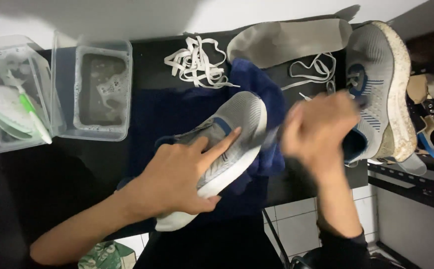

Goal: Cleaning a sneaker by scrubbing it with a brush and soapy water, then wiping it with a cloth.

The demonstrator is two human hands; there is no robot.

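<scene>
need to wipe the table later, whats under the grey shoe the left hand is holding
A dark blue towel lies under the grey shoe, spread over the black table. The left hand and shoe hide what's directly beneath.

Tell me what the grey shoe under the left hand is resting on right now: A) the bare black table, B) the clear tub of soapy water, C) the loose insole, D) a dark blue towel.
D: the left hand presses the grey shoe onto the dark blue towel; the tub and insole lie apart.
</scene>
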